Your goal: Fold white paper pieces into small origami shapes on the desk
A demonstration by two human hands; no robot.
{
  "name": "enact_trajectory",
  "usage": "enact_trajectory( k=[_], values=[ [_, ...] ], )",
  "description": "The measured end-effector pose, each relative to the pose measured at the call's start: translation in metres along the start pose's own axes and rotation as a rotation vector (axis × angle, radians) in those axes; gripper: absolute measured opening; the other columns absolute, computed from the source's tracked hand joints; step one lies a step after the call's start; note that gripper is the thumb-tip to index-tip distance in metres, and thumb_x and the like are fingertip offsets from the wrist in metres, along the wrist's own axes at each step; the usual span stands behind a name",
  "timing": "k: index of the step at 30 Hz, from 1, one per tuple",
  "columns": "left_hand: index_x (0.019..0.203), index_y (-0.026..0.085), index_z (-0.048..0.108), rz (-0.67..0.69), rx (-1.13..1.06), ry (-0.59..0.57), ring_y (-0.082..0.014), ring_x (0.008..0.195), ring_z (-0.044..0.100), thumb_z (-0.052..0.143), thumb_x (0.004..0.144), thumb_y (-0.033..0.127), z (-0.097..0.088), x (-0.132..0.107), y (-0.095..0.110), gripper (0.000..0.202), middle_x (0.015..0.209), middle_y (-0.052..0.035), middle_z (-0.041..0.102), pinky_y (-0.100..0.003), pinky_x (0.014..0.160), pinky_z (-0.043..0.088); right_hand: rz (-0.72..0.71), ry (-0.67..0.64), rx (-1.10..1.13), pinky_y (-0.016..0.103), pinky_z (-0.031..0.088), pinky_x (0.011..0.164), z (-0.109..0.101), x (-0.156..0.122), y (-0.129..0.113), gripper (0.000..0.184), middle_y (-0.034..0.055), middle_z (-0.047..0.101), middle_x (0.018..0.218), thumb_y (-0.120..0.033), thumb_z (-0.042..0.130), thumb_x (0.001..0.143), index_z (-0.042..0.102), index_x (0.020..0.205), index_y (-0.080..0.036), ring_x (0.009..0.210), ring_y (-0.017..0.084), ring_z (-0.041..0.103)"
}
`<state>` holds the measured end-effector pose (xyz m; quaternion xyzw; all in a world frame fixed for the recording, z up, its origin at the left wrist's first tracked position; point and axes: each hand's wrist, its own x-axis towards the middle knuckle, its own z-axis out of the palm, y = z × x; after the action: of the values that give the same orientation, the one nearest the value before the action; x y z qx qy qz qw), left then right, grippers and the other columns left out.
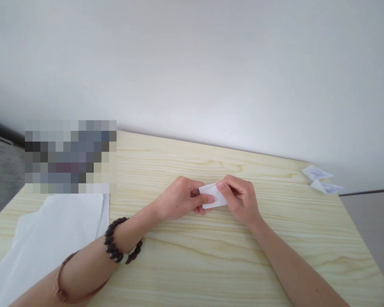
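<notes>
A small folded piece of white paper (pixel 216 198) is held between my two hands above the middle of the table. My left hand (pixel 183 197) pinches its left end, thumb on top and fingers underneath. On the right end, my right hand (pixel 241 198) grips the same paper, its thumb pressed near the upper edge. The fingers behind the paper are partly hidden. A dark beaded bracelet (pixel 112 244) and a thin brown cord circle my left wrist and forearm.
Loose white paper sheets (pixel 62 226) overlap at the table's left, partly under my left forearm. Behind them is a blurred-out patch (pixel 70 157). Two folded paper boats (pixel 316 172) sit at the right edge of the pale wooden table (pixel 192 264). A white wall (pixel 211 76) stands behind.
</notes>
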<state>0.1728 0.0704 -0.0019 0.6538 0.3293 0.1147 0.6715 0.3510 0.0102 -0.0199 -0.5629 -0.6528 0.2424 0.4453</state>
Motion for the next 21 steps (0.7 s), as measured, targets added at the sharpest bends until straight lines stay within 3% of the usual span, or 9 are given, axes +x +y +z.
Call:
enact_trajectory(
  k=[4,9,11,16,21],
  values=[
    [0.071,0.014,0.065,0.011,-0.008,0.044,-0.0124,0.055,0.060,0.058,0.084,0.043,0.0010,-0.0004,0.0012,0.032,0.060,-0.0011,0.065,-0.019,0.052,0.045,0.025,-0.036,0.051,0.024,0.025,0.045,-0.0006,0.0015,0.0022,0.037,-0.0047,0.037,0.052,-0.033,0.049,0.092,0.043,0.059,-0.019,0.048,0.008,0.034],
    [0.066,0.013,0.062,0.113,0.133,0.005,-0.0068,0.046,0.039,0.051,0.087,0.049,0.0004,-0.0023,0.0035,0.044,0.053,0.0025,0.050,-0.018,0.042,0.027,-0.037,-0.173,0.035,0.024,0.029,0.049,-0.0019,0.0030,0.0013,0.032,-0.0032,0.043,0.057,-0.031,0.048,0.093,0.048,0.063,-0.019,0.052,0.009,0.039],
    [0.066,0.013,0.060,0.141,0.125,0.001,-0.0073,0.049,0.040,0.047,0.089,0.049,-0.0003,-0.0018,0.0020,0.045,0.054,0.0024,0.050,-0.018,0.044,0.029,-0.030,-0.181,0.057,0.024,0.028,0.049,-0.0022,0.0024,0.0016,0.034,-0.0034,0.042,0.057,-0.033,0.045,0.094,0.046,0.063,-0.019,0.052,0.009,0.037],
    [0.068,0.014,0.059,0.172,0.026,0.136,-0.0115,0.059,0.053,0.046,0.091,0.047,-0.0021,0.0007,-0.0024,0.043,0.063,-0.0002,0.058,-0.020,0.055,0.041,0.004,-0.208,0.094,0.025,0.026,0.049,-0.0018,0.0005,0.0034,0.036,-0.0043,0.037,0.058,-0.037,0.041,0.095,0.039,0.064,-0.020,0.051,0.009,0.033],
    [0.073,0.013,0.061,0.150,0.016,0.172,-0.0112,0.059,0.051,0.053,0.087,0.047,0.0002,-0.0001,0.0004,0.037,0.064,0.0000,0.057,-0.020,0.052,0.038,0.017,-0.242,0.046,0.025,0.025,0.048,-0.0021,0.0013,0.0012,0.035,-0.0047,0.035,0.056,-0.033,0.042,0.095,0.039,0.062,-0.020,0.050,0.009,0.033]
  ],
)
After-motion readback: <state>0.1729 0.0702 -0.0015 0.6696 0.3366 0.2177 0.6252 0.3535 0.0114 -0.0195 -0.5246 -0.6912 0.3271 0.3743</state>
